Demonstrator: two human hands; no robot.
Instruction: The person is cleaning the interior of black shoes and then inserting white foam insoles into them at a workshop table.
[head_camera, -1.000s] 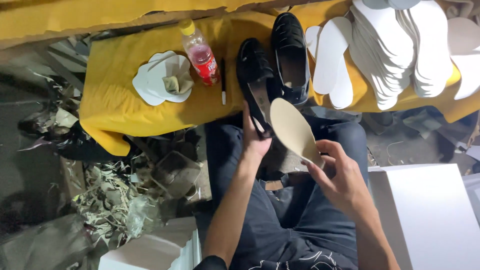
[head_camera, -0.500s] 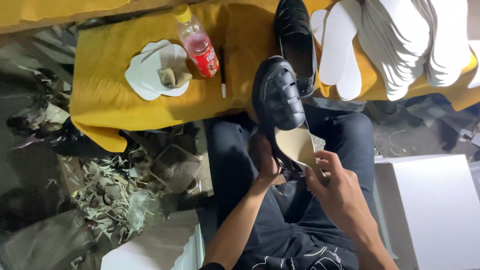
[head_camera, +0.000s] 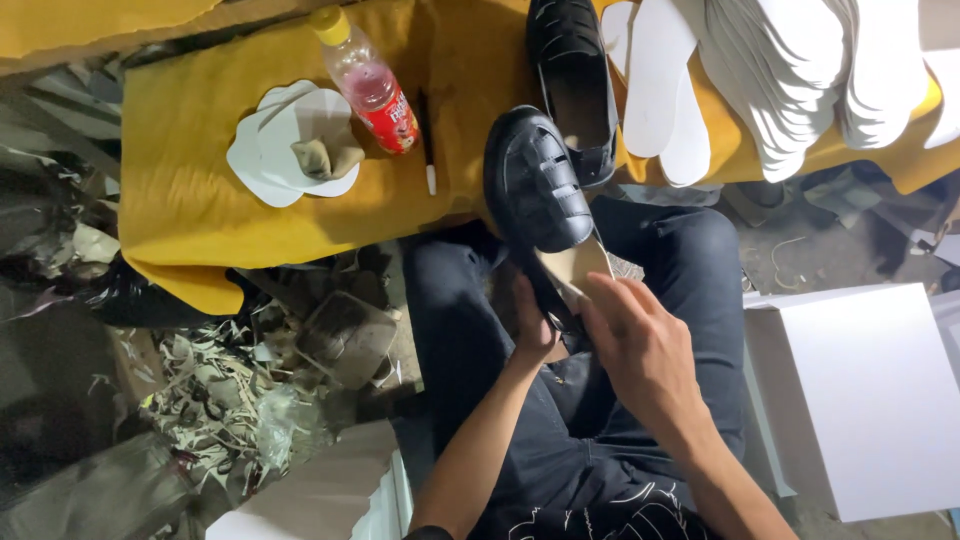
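Note:
A black shoe (head_camera: 537, 180) with strapped upper tilts over my lap, toe toward the yellow-covered table (head_camera: 200, 200). My left hand (head_camera: 533, 325) grips its heel end from below. My right hand (head_camera: 640, 345) presses a tan insole (head_camera: 572, 268) into the shoe's opening; only the insole's rear part shows. A second black shoe (head_camera: 575, 85) lies on the table beyond.
White insoles lie in a stack (head_camera: 790, 80) at the table's right, two more (head_camera: 660, 90) beside the second shoe. A red drink bottle (head_camera: 375, 85), a pen (head_camera: 427, 150) and white cut-outs with a rag (head_camera: 295, 150) sit left. Scraps (head_camera: 220, 400) litter the floor; white box (head_camera: 870, 400) at right.
The shoe has turned upper-side up and the insole has gone from held free in my right hand to mostly inside the shoe. The view moved closer.

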